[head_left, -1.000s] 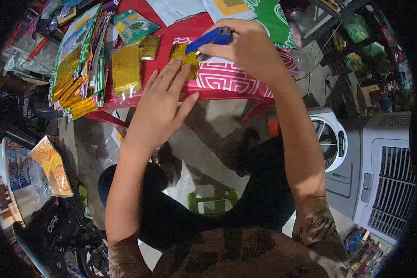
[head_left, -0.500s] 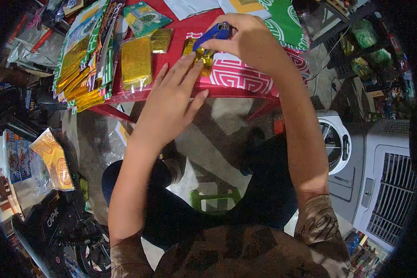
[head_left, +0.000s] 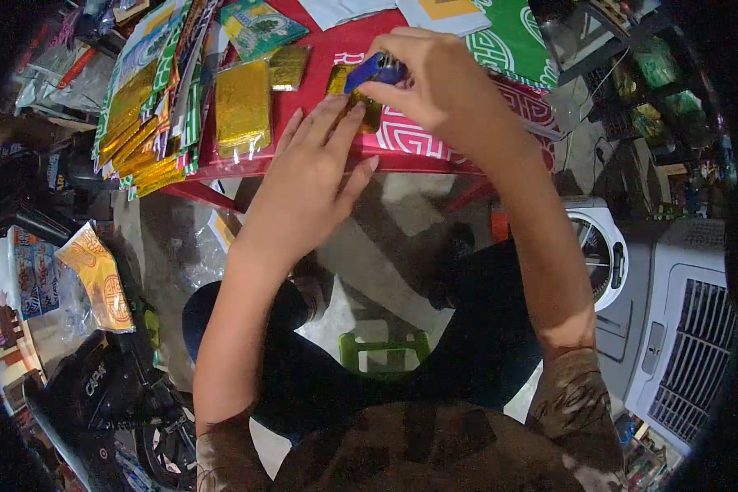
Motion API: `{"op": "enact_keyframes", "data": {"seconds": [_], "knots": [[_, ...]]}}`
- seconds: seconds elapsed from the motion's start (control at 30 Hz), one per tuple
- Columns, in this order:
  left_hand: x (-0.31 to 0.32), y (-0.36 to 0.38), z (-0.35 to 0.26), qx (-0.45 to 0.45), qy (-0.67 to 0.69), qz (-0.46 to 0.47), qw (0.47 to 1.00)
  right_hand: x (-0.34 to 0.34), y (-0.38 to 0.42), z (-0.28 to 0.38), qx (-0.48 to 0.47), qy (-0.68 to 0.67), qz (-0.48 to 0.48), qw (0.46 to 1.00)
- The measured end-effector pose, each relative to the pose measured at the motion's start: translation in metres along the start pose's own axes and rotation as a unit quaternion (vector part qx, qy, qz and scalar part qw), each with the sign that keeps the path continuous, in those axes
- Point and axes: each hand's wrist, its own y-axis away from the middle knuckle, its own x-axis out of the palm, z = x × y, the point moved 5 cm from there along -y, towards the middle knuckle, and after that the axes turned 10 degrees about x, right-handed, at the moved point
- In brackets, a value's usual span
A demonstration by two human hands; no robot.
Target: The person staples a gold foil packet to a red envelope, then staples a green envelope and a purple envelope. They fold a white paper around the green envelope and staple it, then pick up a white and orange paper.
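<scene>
On the red table (head_left: 303, 101), my left hand (head_left: 313, 168) lies with spread fingers, its fingertips on a small gold packet (head_left: 371, 115). My right hand (head_left: 422, 78) is closed around a blue tool (head_left: 375, 72), perhaps a stapler, held just over that packet. Part of the packet is hidden under my fingers. Left of my hands lie a larger gold packet in clear wrap (head_left: 243, 107) and a smaller gold one (head_left: 289, 68). A red sheet with a white pattern (head_left: 418, 139) is beneath my right hand.
A pile of green, white and gold packets (head_left: 148, 107) covers the table's left end. Green patterned paper (head_left: 517, 41) and white sheets (head_left: 443, 15) lie at the back. A green stool (head_left: 385, 343) stands between my legs; a white fan (head_left: 603, 254) is at right.
The blue tool in my right hand is tilted flatter and slightly lower. My left hand has barely shifted on the packet. The whole view has moved a little.
</scene>
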Motion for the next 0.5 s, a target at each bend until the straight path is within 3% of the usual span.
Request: {"op": "enact_keyframes", "data": {"seconds": [0.03,0.13,0.23,0.33,0.5], "knots": [[-0.001,-0.001,0.000,-0.001,0.003,0.000,1.000,-0.002,0.001,-0.001,-0.006,-0.011,-0.005,1.000],[0.000,-0.004,-0.003,-0.003,-0.003,-0.002,1.000,-0.003,0.010,-0.025,0.137,-0.081,0.018,0.987],[0.003,-0.005,-0.007,-0.013,-0.039,-0.013,0.999,-0.009,0.013,-0.041,0.155,-0.156,-0.024,0.975],[0.007,-0.011,-0.009,-0.011,-0.064,-0.024,0.998,-0.010,0.015,-0.050,0.244,-0.219,-0.023,0.944],[0.007,-0.018,-0.008,-0.021,-0.076,-0.019,0.997,-0.009,0.014,-0.053,0.232,-0.229,-0.001,0.945]]}}
